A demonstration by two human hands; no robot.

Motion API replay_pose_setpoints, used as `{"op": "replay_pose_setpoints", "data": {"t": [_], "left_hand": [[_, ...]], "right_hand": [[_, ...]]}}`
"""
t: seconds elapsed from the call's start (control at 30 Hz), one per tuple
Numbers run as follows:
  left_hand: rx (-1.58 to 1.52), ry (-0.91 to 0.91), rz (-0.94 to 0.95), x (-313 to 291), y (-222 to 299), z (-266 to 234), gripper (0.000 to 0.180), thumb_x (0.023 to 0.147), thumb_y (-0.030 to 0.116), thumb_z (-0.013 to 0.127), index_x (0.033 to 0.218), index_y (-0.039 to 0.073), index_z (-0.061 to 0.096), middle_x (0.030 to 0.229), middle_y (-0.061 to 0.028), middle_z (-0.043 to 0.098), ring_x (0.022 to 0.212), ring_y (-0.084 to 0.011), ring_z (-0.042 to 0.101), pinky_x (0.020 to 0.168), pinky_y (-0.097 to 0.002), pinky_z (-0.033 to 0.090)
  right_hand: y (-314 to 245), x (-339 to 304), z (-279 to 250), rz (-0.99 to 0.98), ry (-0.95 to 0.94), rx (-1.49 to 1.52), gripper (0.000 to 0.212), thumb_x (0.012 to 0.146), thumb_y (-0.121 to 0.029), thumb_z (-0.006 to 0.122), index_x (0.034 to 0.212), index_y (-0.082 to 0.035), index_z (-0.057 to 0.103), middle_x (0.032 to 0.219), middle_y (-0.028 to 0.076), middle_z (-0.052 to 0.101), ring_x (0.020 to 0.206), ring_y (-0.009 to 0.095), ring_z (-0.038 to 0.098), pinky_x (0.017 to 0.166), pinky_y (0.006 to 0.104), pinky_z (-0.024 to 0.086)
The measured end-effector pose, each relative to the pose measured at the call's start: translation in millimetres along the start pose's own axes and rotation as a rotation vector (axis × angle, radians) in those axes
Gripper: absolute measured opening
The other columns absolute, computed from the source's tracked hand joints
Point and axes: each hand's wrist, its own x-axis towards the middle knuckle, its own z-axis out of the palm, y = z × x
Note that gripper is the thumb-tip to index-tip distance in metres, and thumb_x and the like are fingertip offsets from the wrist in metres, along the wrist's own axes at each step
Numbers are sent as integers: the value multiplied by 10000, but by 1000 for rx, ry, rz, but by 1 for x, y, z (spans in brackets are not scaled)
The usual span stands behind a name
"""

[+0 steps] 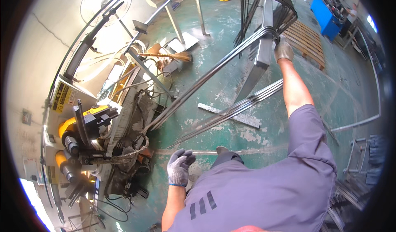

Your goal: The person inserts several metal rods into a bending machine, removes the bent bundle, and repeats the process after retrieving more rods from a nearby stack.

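Observation:
My right hand (284, 50), in a pale knitted glove, is stretched out to the far side and closed at the bend of a bundle of U-shaped metal rods (214, 73). The bundle hangs over a grey steel beam (265, 46), and its two legs slant down to the left toward the machine. My forearm and the beam hide part of the rods and some of my fingers. Lower down, my left hand (180, 166), in a grey-and-white glove, hovers in front of my body. Its fingers are loosely bent and apart, with nothing in them.
A yellow-and-black machine (86, 123) with cables stands at left. More bent rods (280, 1) hang farther along the beam. A flat metal strip (229, 115) lies on the green floor. Beyond are a broom (179, 56), a wooden pallet (304, 42) and a blue machine (326, 17).

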Motion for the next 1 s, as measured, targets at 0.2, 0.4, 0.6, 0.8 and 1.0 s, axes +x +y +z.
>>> {"op": "replay_pose_setpoints", "data": {"t": [0.2, 0.4, 0.6, 0.8, 1.0], "left_hand": [[66, 219, 168, -15, 15, 22, 316, 933, 0, 598, 1246, -42, 608, 1090, -206, 722, 956, -334, 724, 914, -459, 599], [-102, 470, 229, -60, -28, -61, 341, 924, -9, 609, 1263, -50, 611, 1074, -192, 735, 924, -313, 750, 852, -428, 635], [-193, 828, 433, -158, -56, -191, 319, 924, -11, 599, 1241, -38, 615, 1050, -155, 748, 890, -236, 734, 809, -354, 604], [83, 1242, 678, -325, -55, -346, 256, 917, -4, 633, 1172, 1, 658, 1014, -87, 742, 943, -167, 712, 860, -305, 581], [572, 1953, 751, -581, -88, -489, 197, 930, 3, 616, 1109, 29, 694, 975, -65, 765, 914, -161, 724, 869, -316, 568]], "right_hand": [[-10, 89, 36, -289, -24, -179, 419, 1110, -343, 313, 1106, -101, 656, 1038, 253, 753, 957, 468, 736, 819, 605, 581], [-51, 62, 51, -514, 161, 52, 445, 1047, -406, 406, 1190, -107, 703, 1187, 237, 735, 1107, 428, 713, 914, 562, 551], [-78, -270, 100, -696, -305, 230, 424, 962, -358, 573, 1241, -62, 692, 1220, 245, 732, 1128, 403, 716, 945, 499, 552], [-117, -627, 78, -1174, -1237, -234, 510, 878, -310, 740, 1292, -18, 682, 1253, 254, 729, 1149, 377, 718, 976, 437, 554], [-368, -786, -108, -1360, -1312, 357, 514, 906, -316, 747, 1302, 3, 676, 1176, 247, 753, 1112, 390, 730, 971, 427, 564]]}}
